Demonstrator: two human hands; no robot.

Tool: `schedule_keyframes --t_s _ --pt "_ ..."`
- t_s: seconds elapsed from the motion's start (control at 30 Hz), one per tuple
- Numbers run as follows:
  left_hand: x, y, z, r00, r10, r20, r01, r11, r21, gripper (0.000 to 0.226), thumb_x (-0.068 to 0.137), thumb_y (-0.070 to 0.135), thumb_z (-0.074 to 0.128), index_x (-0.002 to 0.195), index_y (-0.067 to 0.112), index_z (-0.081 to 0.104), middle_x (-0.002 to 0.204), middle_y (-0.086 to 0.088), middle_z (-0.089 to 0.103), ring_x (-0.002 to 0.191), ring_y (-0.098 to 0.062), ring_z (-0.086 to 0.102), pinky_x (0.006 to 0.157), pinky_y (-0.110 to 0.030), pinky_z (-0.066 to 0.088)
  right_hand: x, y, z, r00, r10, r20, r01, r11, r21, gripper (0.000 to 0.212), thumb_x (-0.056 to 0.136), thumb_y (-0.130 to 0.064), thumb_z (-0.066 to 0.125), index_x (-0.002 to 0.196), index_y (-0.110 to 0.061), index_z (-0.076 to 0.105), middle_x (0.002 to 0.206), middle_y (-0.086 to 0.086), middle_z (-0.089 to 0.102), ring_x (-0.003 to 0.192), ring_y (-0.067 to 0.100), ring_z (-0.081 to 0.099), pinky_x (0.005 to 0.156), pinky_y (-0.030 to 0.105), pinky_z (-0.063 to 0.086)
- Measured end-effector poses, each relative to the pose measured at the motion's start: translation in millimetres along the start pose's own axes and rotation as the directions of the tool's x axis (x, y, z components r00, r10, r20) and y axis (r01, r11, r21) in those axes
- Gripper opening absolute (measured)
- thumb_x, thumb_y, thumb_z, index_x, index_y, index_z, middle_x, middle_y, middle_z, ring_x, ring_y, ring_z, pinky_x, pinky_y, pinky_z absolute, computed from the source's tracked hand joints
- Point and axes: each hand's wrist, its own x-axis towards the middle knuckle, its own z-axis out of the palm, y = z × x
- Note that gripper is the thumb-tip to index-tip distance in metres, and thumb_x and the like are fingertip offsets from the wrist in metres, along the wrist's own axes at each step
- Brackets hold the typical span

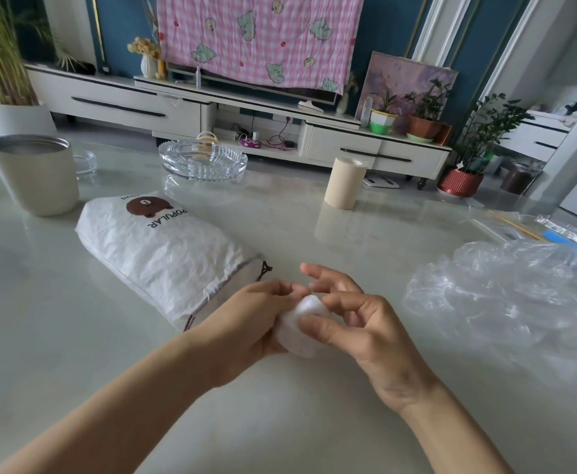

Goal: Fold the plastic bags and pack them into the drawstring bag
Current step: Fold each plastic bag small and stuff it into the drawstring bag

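Both hands are working one small white folded plastic bag (pixel 302 331) just above the surface (pixel 280 422). The left hand (pixel 246 323) is cupping it in a curled grip while the right hand (pixel 359 323) is pinching its top. The drawstring bag (pixel 164 254) is lying just beside the left hand, seemingly partly filled. A heap of clear plastic bags (pixel 506 295) is waiting at right, so much folding is likely remaining.

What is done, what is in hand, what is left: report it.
Done: the drawstring bag lies bulging, seemingly part-filled. In hand: left hand and right hand pinch a folded white bag beside its mouth. Left: the clear plastic bags on the right lie crumpled, unfolded.
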Motion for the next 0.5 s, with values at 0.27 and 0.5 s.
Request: schedule_keyframes --t_s 0.27,0.5 --pt "2.4 0.1 -18.7 0.469 0.873 0.138 -0.366 0.049 0.929 0.018 0.087 0.024 0.046 0.089 0.015 0.062 0.077 0.008 0.060 0.074 -0.009 0.051 0.065 -0.024 0.038 5.3 -2.5 -6.6 0.989 0.112 -0.097 -0.079 0.951 0.300 0.009 0.063 -0.018 0.079 0.069 -0.015 0.073 0.075 0.001 0.069 0.072 0.011 0.061 0.069 0.021 0.048" --pt "10.5 7.8 -57.0 0.813 0.578 -0.068 0.151 -0.096 0.984 0.085 0.067 0.036 0.022 0.150 0.020 0.009 0.158 -0.006 -0.001 0.144 -0.027 -0.010 0.113 -0.048 -0.009 3.1 3.5 -4.0 0.990 0.096 -0.105 -0.082 0.988 0.128 0.008 0.079 -0.002 0.067 0.078 -0.009 0.071 0.077 0.004 0.069 0.074 0.011 0.062 0.070 0.018 0.049"
